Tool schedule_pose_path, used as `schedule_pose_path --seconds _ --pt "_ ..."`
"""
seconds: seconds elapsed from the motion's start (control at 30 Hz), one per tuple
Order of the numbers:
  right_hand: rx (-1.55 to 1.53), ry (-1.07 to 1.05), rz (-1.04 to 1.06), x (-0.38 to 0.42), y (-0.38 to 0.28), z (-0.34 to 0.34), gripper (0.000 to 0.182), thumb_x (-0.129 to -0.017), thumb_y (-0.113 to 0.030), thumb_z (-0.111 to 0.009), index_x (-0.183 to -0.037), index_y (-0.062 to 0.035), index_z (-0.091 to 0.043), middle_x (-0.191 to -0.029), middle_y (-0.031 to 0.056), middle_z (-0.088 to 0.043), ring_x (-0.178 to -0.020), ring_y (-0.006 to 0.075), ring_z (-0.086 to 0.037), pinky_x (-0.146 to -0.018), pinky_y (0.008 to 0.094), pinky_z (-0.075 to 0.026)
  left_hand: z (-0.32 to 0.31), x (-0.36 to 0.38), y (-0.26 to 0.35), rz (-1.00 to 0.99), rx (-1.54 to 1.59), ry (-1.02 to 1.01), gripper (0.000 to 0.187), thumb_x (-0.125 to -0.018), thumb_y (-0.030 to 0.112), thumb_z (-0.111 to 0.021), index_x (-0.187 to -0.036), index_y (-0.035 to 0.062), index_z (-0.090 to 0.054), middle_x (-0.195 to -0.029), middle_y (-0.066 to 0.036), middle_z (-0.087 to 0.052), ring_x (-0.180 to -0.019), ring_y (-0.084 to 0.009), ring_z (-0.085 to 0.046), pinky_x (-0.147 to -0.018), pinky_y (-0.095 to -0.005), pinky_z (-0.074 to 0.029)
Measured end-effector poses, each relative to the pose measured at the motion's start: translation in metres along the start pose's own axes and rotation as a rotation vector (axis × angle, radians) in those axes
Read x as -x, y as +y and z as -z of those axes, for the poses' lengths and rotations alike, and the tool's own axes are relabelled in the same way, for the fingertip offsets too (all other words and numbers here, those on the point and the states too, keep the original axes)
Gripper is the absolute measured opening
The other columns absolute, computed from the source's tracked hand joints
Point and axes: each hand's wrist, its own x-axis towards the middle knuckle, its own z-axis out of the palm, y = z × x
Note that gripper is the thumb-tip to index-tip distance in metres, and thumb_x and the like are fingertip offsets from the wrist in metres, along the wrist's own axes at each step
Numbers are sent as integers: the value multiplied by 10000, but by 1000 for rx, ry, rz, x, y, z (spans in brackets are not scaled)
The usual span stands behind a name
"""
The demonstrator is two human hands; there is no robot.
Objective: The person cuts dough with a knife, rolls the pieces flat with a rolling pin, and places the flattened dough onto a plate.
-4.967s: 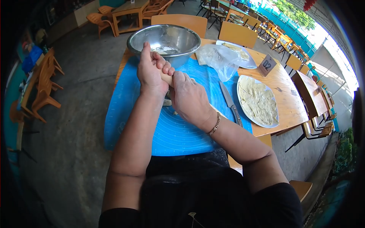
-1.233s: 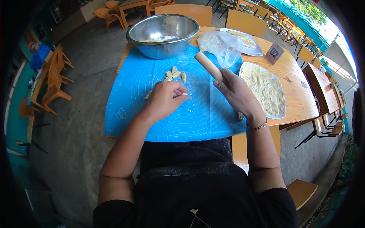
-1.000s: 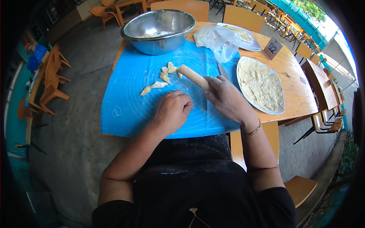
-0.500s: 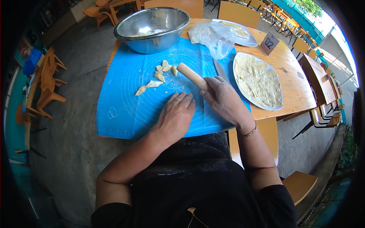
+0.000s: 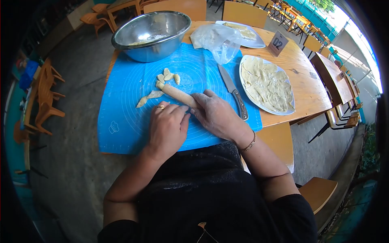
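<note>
My right hand point(image 5: 216, 115), dusted with flour, is wrapped round the near end of a wooden rolling pin point(image 5: 176, 95). The pin slants over the blue silicone mat point(image 5: 121, 91), its far end against small cut dough pieces point(image 5: 165, 76). More dough pieces point(image 5: 148, 98) lie just left of it. My left hand point(image 5: 167, 128), with a ring, is beside the pin, its fingers curled and close together; whatever is under the fingertips is hidden. To the right of my right hand, a knife point(image 5: 235, 94) with a riveted handle rests on the mat.
A steel bowl point(image 5: 152, 38) stands at the mat's far left. A plastic bag point(image 5: 221, 38) and a plate with dough point(image 5: 247, 34) lie at the back. On the right are a plate of flattened dough sheets point(image 5: 267, 85) and a number sign point(image 5: 277, 43) on the wooden table point(image 5: 308, 89).
My right hand has brought the rolling pin left and down, close to the dough pieces, uncovering the knife's handle. My left hand has shifted left and its fingers have curled. The view has shifted slightly.
</note>
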Motion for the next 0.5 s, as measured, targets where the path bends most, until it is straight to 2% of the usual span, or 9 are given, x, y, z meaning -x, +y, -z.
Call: schedule_pose_path --seconds 0.07,0.1,0.17,0.3,0.37,0.4,0.43,0.5 --pt "5 4 1 0 -5 3 312 -927 -160 -638 -1195 -9 -588 -950 205 -567 -873 411 -600 -778 477 -485 15 0 -5 -37 -4 177 80 -844 60 -686 -913 18 -689 -808 -123 -682 -759 -297 -638 -751 -416 -464" --pt "14 13 -3 1 -7 6 332 -926 -158 -641 -1219 -10 -588 -952 204 -569 -863 409 -603 -773 476 -488 26 -3 -8 -28 -7 173 80 -844 60 -686 -913 18 -689 -808 -123 -682 -759 -297 -638 -751 -416 -464" --pt "15 2 -6 4 -7 7 369 -925 -154 -646 -1262 -15 -593 -956 199 -574 -845 400 -606 -768 464 -492 48 -8 -14 4 -55 347 60 -878 61 -668 -918 21 -685 -835 -122 -688 -777 -281 -638 -749 -426 -462" --pt "77 -6 -26 12 -10 13 379 -918 -149 -658 -1275 -32 -613 -952 184 -577 -825 380 -619 -746 454 -500 64 -19 -31 -27 -94 293 119 -940 95 -621 -973 3 -691 -930 -153 -708 -901 -316 -662 -841 -437 -492" --pt "132 22 28 19 -11 13 391 -907 -149 -671 -1278 -42 -615 -949 174 -578 -824 370 -626 -740 458 -504 58 -21 -35 -145 -49 229 215 -994 142 -558 -1047 -22 -686 -1054 -188 -707 -1079 -380 -641 -992 -474 -468" --pt "132 19 26 21 -13 12 391 -907 -149 -671 -1278 -42 -615 -949 174 -578 -824 370 -626 -740 458 -504 57 -19 -31 -93 -6 113 351 -1033 239 -497 -1144 -50 -663 -1195 -227 -667 -1245 -424 -559 -1111 -508 -379" --pt "159 34 43 23 -15 12 395 -902 -152 -675 -1279 -49 -619 -944 167 -576 -820 361 -627 -737 456 -505 53 -18 -30 -92 -4 111 351 -1033 239 -497 -1144 -50 -663 -1195 -227 -667 -1245 -424 -559 -1111 -508 -379" --pt "186 48 56 26 -17 9 399 -898 -154 -679 -1280 -56 -622 -939 161 -574 -815 352 -628 -733 454 -507 41 -17 -29 -99 79 21 442 -1048 307 -458 -1208 -66 -636 -1284 -243 -623 -1336 -430 -481 -1150 -518 -322"
